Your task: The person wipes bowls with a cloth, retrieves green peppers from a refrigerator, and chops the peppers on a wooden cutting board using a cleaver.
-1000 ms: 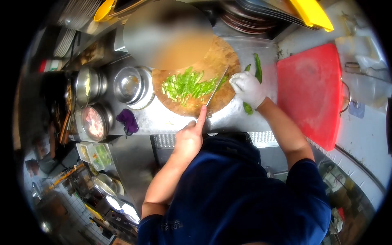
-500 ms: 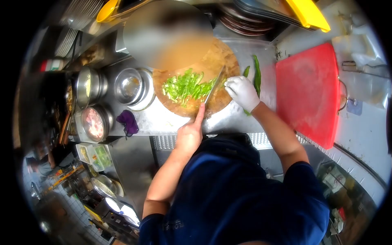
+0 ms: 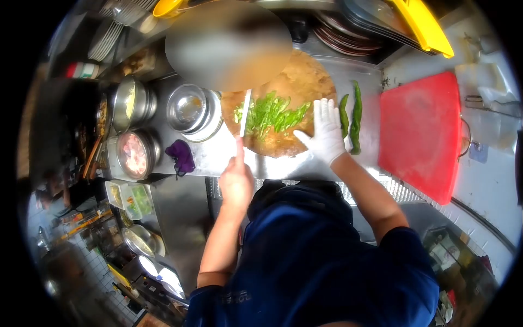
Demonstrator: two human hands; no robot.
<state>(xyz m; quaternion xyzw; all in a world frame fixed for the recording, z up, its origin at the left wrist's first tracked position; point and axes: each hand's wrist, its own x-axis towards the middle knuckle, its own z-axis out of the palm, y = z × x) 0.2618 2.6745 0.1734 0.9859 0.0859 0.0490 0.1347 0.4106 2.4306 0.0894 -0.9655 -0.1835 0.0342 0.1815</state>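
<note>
My left hand (image 3: 237, 182) grips a knife (image 3: 245, 113), its index finger stretched along it. The blade stands at the left end of a pile of sliced green peppers (image 3: 274, 114) on a round wooden chopping board (image 3: 308, 73). At the pile's right end is my right hand (image 3: 328, 133) in a white glove, open with fingers extended over the board's edge and thumb spread toward the slices. Just right of the glove, a long whole green pepper (image 3: 356, 117) and a shorter green pepper (image 3: 344, 111) lie on the steel counter. A blurred oval hides the board's upper left.
A red cutting board (image 3: 419, 136) stands at the right. Left of the chopping board are stacked metal bowls (image 3: 188, 109), a purple cloth (image 3: 181, 157) and a metal container of pale pink pieces (image 3: 132, 154). Dark plates (image 3: 348, 35) are stacked at the back.
The knife in my left hand has moved left, from the pile's right side to its left end. My right hand has gone from curled fingers to open, spread ones beside the slices.
</note>
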